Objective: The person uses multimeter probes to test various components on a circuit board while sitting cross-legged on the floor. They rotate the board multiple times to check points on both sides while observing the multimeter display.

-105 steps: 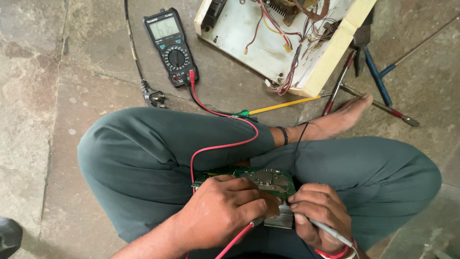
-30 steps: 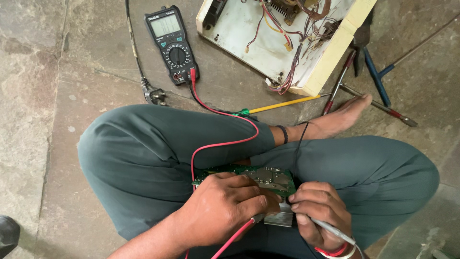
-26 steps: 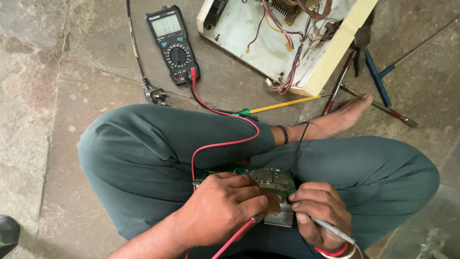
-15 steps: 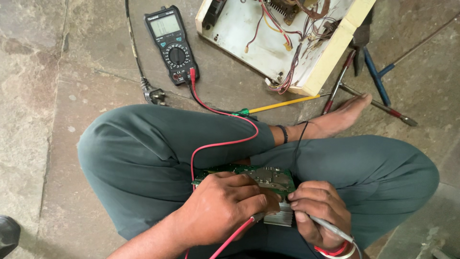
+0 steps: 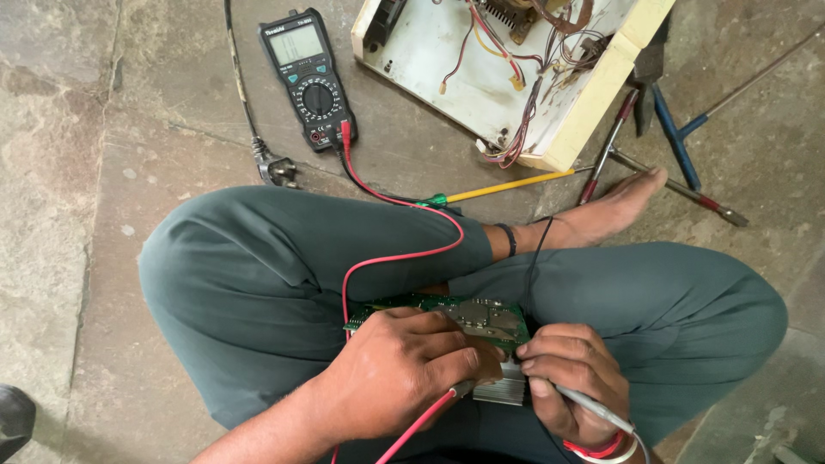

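On the lap, green rigid circuit board (image 5: 447, 314): light, fragile, edge-held; left hand (image 5: 400, 369) pinching red probe (image 5: 421, 421), right hand (image 5: 571, 378) pinching grey probe (image 5: 593, 411).

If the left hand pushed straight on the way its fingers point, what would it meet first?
Probably the right hand: the left hand points across the green circuit board on the lap, fingertips almost touching the right's fingers. Depth is unclear, so the board's metal part may come first.
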